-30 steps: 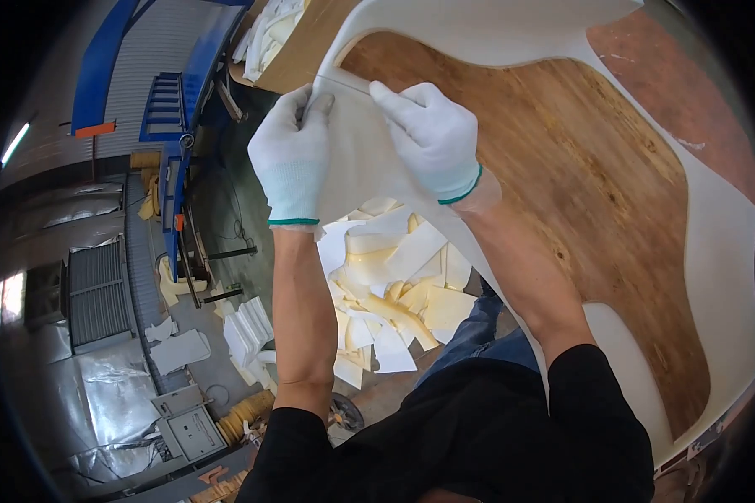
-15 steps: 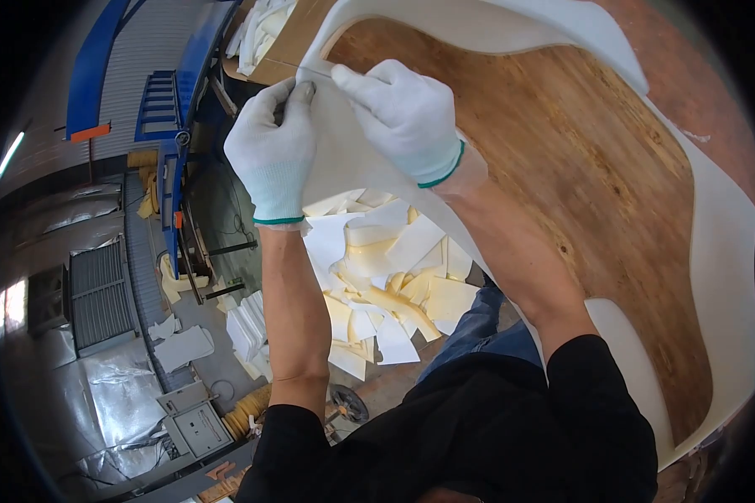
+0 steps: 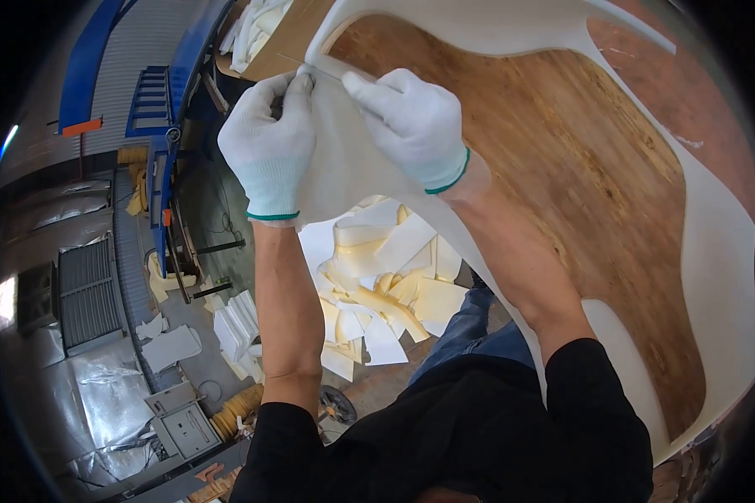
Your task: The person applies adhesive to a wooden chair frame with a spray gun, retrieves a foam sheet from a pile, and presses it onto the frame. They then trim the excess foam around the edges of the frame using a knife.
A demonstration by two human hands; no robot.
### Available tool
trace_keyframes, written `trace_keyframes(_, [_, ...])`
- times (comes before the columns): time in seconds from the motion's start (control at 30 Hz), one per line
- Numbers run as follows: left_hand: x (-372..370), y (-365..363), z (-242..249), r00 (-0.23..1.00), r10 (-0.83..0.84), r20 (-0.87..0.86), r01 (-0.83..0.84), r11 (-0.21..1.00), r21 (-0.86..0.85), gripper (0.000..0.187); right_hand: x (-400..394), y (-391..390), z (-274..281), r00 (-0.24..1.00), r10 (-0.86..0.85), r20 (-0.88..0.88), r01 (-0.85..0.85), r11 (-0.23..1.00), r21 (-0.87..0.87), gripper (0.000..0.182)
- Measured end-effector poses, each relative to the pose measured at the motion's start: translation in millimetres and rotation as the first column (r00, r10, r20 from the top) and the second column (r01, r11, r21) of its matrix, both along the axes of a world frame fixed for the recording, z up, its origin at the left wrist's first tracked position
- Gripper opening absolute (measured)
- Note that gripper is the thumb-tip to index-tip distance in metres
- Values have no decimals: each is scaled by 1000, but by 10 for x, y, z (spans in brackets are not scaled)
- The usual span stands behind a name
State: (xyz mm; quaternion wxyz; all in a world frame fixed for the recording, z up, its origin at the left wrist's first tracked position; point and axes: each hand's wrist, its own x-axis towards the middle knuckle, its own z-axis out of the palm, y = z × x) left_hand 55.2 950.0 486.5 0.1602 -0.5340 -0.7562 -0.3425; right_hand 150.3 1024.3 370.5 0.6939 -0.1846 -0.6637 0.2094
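Observation:
My left hand (image 3: 270, 126), in a white knit glove with a green-edged cuff, pinches the left edge of a white foam-like sheet (image 3: 337, 163). Beside it, my gloved right hand (image 3: 417, 126) is closed on a thin blade-like tool (image 3: 331, 70), whose narrow end appears to project past the sheet's edge. Its handle is hidden by the fingers. A curved wood-grain board (image 3: 562, 159) lies on the sheet to the right of my hands, with a white margin around it.
Below the sheet, white and yellowish foam offcuts (image 3: 377, 285) lie heaped on the floor. A cardboard box (image 3: 281, 38) of white scraps stands at the upper left. Blue metal framework (image 3: 164, 168) and a grey electrical box (image 3: 184, 427) are farther left.
Both hands have shifted slightly down in view, still at the sheet's edge. At the upper right, the white strip has moved upward, uncovering more of the reddish floor beside the board.

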Motion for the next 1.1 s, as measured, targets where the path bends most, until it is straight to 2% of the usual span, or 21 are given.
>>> trace_keyframes(0.07, [-34, -5, -38, 997, -25, -66, 26, 1000, 14, 15, -35, 28, 43, 1000, -10, 13, 10, 1000, 0, 33])
trace_keyframes(0.2, [-43, -20, -23, 998, -17, -66, 18, 1000, 14, 16, -71, 68, 145, 1000, -3, 10, 3, 1000, 16, 34])
trace_keyframes(0.37, [-45, -20, -15, 998, -36, -60, 38, 999, 23, 17, 58, -10, -105, 999, -11, 43, 11, 1000, -3, 31])
trace_keyframes(0.5, [-33, -23, -21, 999, -29, -42, 29, 1000, -8, 16, 27, 19, -17, 1000, 5, 20, -5, 1000, -10, 30])
trace_keyframes(0.6, [-64, -28, -26, 997, -40, -59, 42, 998, 35, 15, 18, 46, 26, 999, 34, 38, -33, 999, -28, 29])
trace_keyframes(0.8, [-76, -41, -22, 994, -82, -75, 84, 996, 15, 15, 131, -40, -190, 994, -9, 111, 15, 999, -52, 28])
trace_keyframes(0.87, [-40, -44, -1, 998, -60, -34, 60, 998, 23, 15, 67, 7, -134, 995, -21, 97, 25, 999, -46, 28])
trace_keyframes(1.03, [-84, -39, 47, 995, -84, -51, 85, 996, 19, 15, 129, -12, -194, 995, -43, 94, 45, 999, -25, 28])
trace_keyframes(1.1, [-109, -61, 18, 991, -103, -88, 103, 995, -5, 15, 228, -73, -308, 988, 14, 151, 2, 995, -103, 27])
